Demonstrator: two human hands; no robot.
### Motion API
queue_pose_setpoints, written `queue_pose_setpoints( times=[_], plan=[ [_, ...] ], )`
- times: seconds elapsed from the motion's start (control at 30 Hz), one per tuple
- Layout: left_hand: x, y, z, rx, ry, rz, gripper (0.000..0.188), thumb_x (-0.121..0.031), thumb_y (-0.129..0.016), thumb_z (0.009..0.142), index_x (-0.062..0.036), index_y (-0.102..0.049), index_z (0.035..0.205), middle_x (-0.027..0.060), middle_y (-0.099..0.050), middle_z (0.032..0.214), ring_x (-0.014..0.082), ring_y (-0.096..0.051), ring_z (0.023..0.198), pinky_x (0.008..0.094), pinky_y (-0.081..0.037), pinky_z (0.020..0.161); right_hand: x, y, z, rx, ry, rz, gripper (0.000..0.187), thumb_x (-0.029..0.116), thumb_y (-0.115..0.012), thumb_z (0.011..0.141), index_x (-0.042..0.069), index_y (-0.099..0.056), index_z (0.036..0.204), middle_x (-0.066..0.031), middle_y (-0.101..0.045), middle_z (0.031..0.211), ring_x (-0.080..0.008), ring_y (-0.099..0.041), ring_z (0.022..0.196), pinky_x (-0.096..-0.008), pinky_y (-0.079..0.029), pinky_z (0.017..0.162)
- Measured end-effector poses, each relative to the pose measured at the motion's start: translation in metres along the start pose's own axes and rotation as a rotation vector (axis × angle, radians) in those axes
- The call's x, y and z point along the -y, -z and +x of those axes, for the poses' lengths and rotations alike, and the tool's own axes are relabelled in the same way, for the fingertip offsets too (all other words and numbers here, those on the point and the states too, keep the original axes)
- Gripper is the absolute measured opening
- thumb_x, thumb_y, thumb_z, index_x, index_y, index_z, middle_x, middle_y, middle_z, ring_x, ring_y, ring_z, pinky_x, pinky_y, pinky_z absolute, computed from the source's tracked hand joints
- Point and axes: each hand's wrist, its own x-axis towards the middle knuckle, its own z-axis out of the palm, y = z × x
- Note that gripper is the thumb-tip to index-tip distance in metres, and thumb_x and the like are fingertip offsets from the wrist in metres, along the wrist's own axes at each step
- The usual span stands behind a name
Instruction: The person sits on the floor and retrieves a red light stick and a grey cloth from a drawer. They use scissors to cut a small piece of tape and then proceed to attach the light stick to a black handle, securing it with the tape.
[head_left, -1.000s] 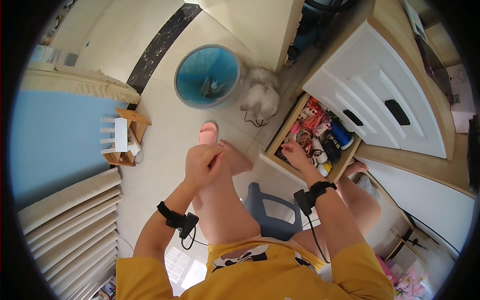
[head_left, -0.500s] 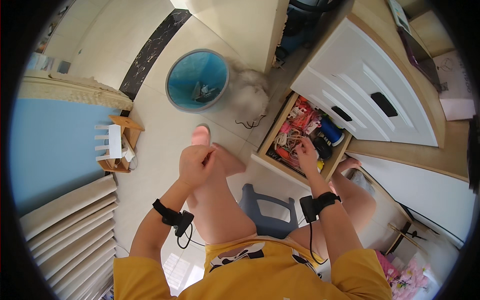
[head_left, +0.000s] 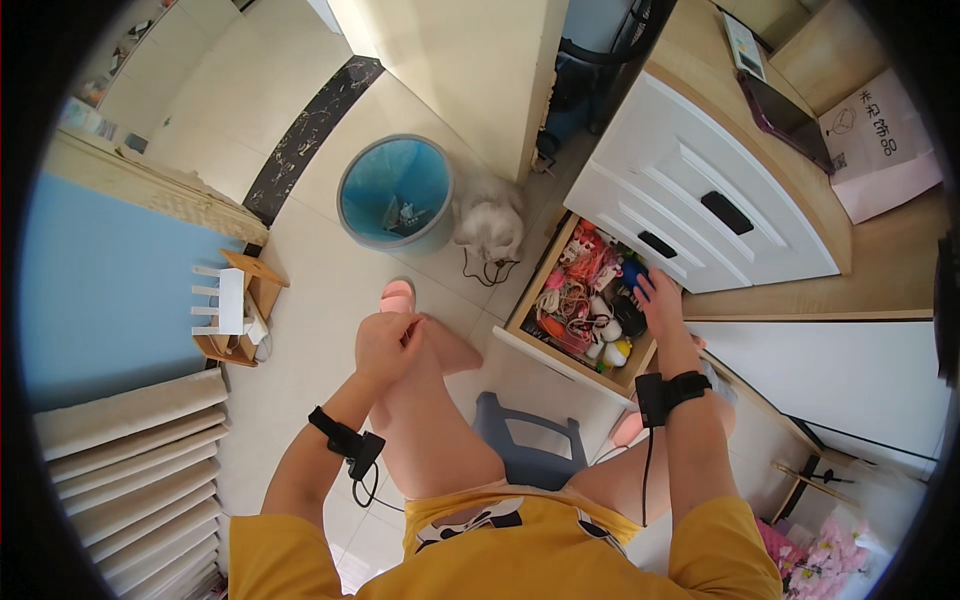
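My left hand (head_left: 388, 347) is closed in a loose fist above my left knee; what it holds, if anything, is hidden. My right hand (head_left: 660, 302), fingers apart, hovers at the right side of an open wooden drawer (head_left: 560, 372), close to a blue spool (head_left: 633, 270). I see nothing in its fingers. Tangled cords (head_left: 568, 305), a dark rounded item (head_left: 628, 316), a white item (head_left: 604, 318) and a small yellow-and-white thing (head_left: 616, 353) crowd the drawer.
A grey-rimmed bin (head_left: 398, 190) lined in blue stands ahead, beside a white cat (head_left: 488, 225) with a dark cord (head_left: 490, 270). White drawer fronts (head_left: 690, 190) rise at right. Below me is a grey stool (head_left: 528, 450). A white router (head_left: 230, 300) sits left.
My right hand has moved from over the cords to the drawer's right side, and its fingers have spread. The left hand stays near the knee. The view has shifted slightly.
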Motion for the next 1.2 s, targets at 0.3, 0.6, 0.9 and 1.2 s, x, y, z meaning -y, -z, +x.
queue_pose_setpoints(
  times=[0.3, 0.6, 0.9, 1.2],
  plan=[
    [0.009, 0.005, -0.002, -0.022, 0.074, -0.007, 0.004, -0.006, -0.058, 0.07, -0.0027, -0.056, 0.068, 0.0099, -0.052, 0.054, 0.0252, -0.049, 0.048, 0.0337, -0.038, 0.045, -0.09, -0.005, -0.066, 0.714, -0.834, -0.586, 0.031, 0.033, -0.043, 0.087, 0.006, -0.056, 0.099, -0.0059, -0.058, 0.097, -0.0157, -0.053, 0.09, -0.0305, -0.043, 0.079],
    [0.006, 0.01, 0.003, -0.016, 0.039, -0.06, 0.001, -0.002, -0.056, 0.071, -0.0011, -0.055, 0.072, 0.0112, -0.05, 0.055, 0.0242, -0.048, 0.046, 0.0321, -0.037, 0.044, -0.193, 0.028, -0.073, 0.161, -0.783, -0.174, 0.039, 0.026, -0.06, 0.077, 0.003, -0.046, 0.106, -0.0107, -0.049, 0.094, -0.0242, -0.052, 0.088, -0.0341, -0.044, 0.075],
    [0.005, 0.011, 0.002, -0.001, 0.094, -0.036, 0.004, -0.004, -0.055, 0.074, -0.0017, -0.058, 0.074, 0.0113, -0.053, 0.059, 0.0243, -0.05, 0.05, 0.0323, -0.04, 0.048, -0.08, -0.009, 0.009, 0.29, -0.462, -0.465, 0.037, 0.036, -0.06, 0.077, 0.008, -0.048, 0.098, -0.0035, -0.054, 0.087, -0.0143, -0.053, 0.077, -0.0286, -0.043, 0.063],
    [0.011, 0.012, -0.001, 0.077, 0.211, 0.015, 0.011, -0.012, -0.056, 0.076, -0.0015, -0.06, 0.075, 0.0125, -0.058, 0.063, 0.0236, -0.056, 0.054, 0.0304, -0.045, 0.052, 0.002, -0.014, 0.046, 0.007, -0.063, 0.203, 0.034, 0.033, -0.068, 0.073, 0.012, -0.048, 0.091, 0.0017, -0.052, 0.08, -0.0115, -0.05, 0.079, -0.027, -0.038, 0.066]
  ],
)
